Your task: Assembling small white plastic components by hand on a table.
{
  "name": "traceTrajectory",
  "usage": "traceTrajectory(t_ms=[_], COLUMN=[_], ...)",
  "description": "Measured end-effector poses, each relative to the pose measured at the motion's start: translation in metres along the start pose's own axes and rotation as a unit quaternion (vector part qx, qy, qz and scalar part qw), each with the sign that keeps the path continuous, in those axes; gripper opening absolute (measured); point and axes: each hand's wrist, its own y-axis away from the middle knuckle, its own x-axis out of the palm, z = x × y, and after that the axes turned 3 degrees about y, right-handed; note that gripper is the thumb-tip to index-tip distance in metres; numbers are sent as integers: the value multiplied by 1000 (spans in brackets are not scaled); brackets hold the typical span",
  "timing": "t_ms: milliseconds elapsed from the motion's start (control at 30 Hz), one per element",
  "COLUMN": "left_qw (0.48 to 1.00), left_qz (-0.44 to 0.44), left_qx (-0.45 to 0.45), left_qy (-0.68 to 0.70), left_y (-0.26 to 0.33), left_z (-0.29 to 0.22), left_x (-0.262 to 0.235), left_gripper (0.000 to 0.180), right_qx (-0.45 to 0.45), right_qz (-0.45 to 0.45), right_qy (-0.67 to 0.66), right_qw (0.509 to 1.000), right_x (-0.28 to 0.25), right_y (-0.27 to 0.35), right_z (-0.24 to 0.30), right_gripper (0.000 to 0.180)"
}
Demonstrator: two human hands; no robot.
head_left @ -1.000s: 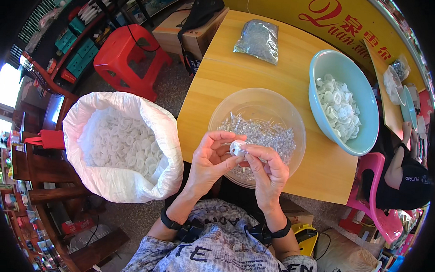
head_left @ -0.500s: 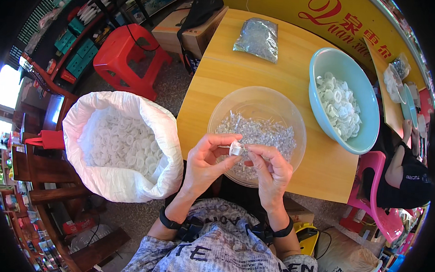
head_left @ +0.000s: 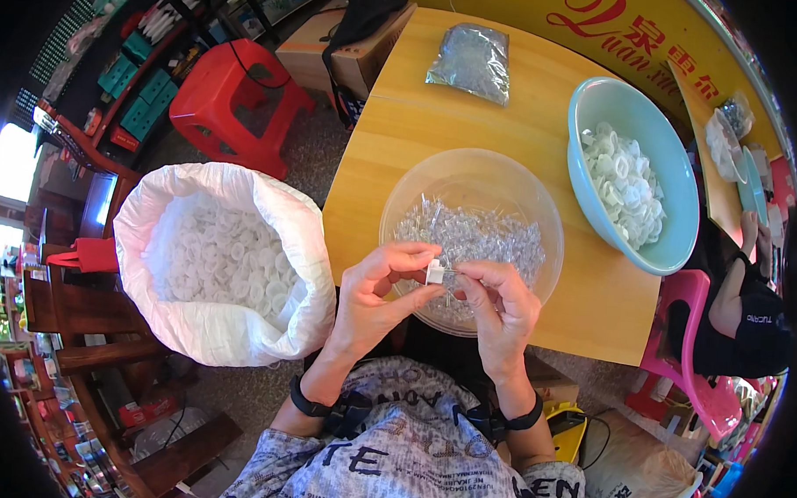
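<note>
Over the near edge of the yellow wooden table (head_left: 508, 130), we see the left hand (head_left: 375, 305) and right hand (head_left: 502, 310) now together, pinching a small white plastic cap (head_left: 435, 271) above the clear plastic bowl (head_left: 471, 177); a second ago it sat slightly rightward, so assembly continues.

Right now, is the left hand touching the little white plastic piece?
Touching. The head view shows the left hand pinching the small white plastic piece between thumb and fingertips, with no gap; the right hand meets it from the other side.

grey patterned top with big dark block letters across the chest, bare forearms, bare left hand (head_left: 375, 305), bare right hand (head_left: 502, 310), black band on each wrist, dark device clipped near the collar
</note>
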Motion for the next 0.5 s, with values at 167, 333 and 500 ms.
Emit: traceTrajectory(t_ms=[167,333,500], left_qw=[1000,999,998], left_qz=[4,-12,3], left_qx=[5,-15,38], left_qy=[13,30,-54], left_y=[-1,-2,-3], left_z=[1,-4,-6], left_x=[5,7,7], left_gripper=[33,33,30], right_qx=[72,168,149], right_qz=[25,41,54], right_qy=[-146,-257,-258], right_qw=[986,951,953], right_x=[0,-4,-6], right_y=[0,-3,-2], right_z=[-1,2,1], right_gripper=[10,9,9])
